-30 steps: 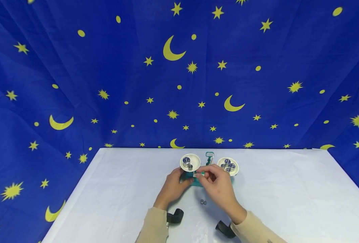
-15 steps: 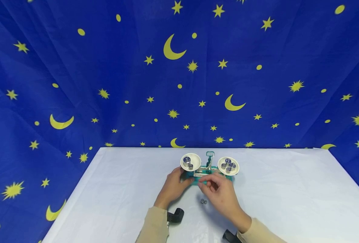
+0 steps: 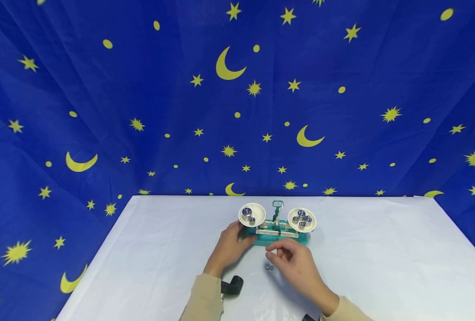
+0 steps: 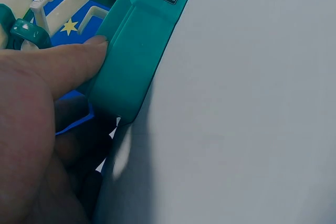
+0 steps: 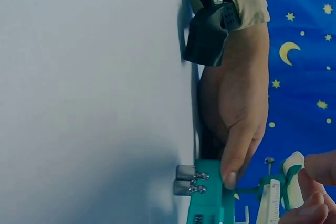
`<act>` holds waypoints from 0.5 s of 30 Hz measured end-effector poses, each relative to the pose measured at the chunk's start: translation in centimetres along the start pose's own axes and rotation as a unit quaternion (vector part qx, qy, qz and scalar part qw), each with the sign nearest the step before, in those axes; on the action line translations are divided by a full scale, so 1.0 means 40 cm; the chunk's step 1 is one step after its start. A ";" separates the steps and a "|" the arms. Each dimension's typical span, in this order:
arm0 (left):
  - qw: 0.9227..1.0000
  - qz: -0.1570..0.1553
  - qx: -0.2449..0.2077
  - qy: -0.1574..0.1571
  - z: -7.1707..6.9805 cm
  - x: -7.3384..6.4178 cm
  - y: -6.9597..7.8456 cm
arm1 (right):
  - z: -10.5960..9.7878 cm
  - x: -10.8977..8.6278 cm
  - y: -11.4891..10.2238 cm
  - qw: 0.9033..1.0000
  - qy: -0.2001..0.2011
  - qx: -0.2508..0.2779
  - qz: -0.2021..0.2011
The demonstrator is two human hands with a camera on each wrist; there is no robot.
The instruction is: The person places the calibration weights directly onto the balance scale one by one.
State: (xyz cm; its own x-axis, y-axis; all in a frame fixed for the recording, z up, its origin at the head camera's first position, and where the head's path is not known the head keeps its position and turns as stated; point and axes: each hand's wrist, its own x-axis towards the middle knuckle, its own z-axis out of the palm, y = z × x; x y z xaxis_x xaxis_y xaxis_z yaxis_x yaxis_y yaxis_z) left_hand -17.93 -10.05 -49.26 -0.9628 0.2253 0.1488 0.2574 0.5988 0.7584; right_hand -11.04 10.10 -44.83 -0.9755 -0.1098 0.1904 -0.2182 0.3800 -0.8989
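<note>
A green student balance [image 3: 263, 240] with two white pans stands on the table. My left hand [image 3: 229, 244] grips the left end of its base; in the left wrist view the thumb [image 4: 79, 61] presses on the base's top, with the other fingers partly hidden below. The left pan [image 3: 258, 209] bears a large and a small metal weight [image 3: 247, 213]. Several metal weights [image 3: 302, 218] sit in the right pan [image 3: 311, 228]. My right hand [image 3: 297, 265] hovers in front of the balance, thumb and forefinger loosely bent, with nothing visible between them. Two small weights [image 3: 269, 267] stand on the table beside its fingertips.
White cloth covers the table [image 3: 173, 236]. A blue curtain [image 3: 189, 111] with yellow moons and stars hangs behind it. A black wrist device [image 3: 232, 285] sits at the left sleeve [image 3: 203, 296].
My right hand has drawn back from the balance's beam toward the front of the table, uncovering the beam's scale. My left hand has stayed on the base.
</note>
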 end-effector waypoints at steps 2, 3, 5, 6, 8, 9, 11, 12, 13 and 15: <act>1.000 0.001 0.001 0.000 0.001 0.000 0.000 | -0.002 -0.004 0.005 1.000 -0.016 -0.001 0.005; 1.000 0.002 0.001 0.000 0.001 -0.001 0.000 | -0.003 -0.006 0.007 1.000 -0.024 0.000 0.004; 1.000 0.000 0.001 -0.001 0.002 -0.001 -0.001 | -0.006 -0.010 0.011 0.999 -0.036 0.000 0.000; 1.000 -0.001 0.002 -0.002 0.002 0.000 -0.002 | -0.007 -0.012 0.013 0.999 -0.043 0.000 -0.001; 1.000 -0.004 0.001 -0.003 0.002 0.000 -0.002 | -0.008 -0.015 0.017 0.999 -0.052 0.001 -0.002; 1.000 -0.005 0.001 -0.004 0.002 0.001 -0.002 | -0.009 -0.016 0.019 0.998 -0.056 0.002 -0.002; 1.000 -0.007 0.000 -0.005 0.002 0.001 -0.003 | -0.009 -0.017 0.023 0.998 -0.063 0.000 0.000; 1.000 -0.007 0.001 -0.005 0.002 0.001 -0.003 | -0.009 -0.017 0.024 0.998 -0.067 -0.001 0.001; 1.000 -0.006 0.001 -0.005 0.002 0.001 -0.003 | -0.009 -0.017 0.027 0.997 -0.072 -0.001 0.002; 1.000 -0.005 0.001 -0.004 0.002 0.001 -0.004 | -0.008 -0.016 0.031 0.997 -0.081 -0.005 0.005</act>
State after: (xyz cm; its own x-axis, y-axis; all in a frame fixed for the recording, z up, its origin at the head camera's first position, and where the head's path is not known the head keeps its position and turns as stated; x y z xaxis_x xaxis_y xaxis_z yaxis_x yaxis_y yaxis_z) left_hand -18.02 -10.07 -49.44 -0.9648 0.2249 0.1361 0.2476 0.6033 0.7581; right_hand -10.71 10.93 -45.95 -0.9607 -0.2525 0.1151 -0.2102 0.3911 -0.8960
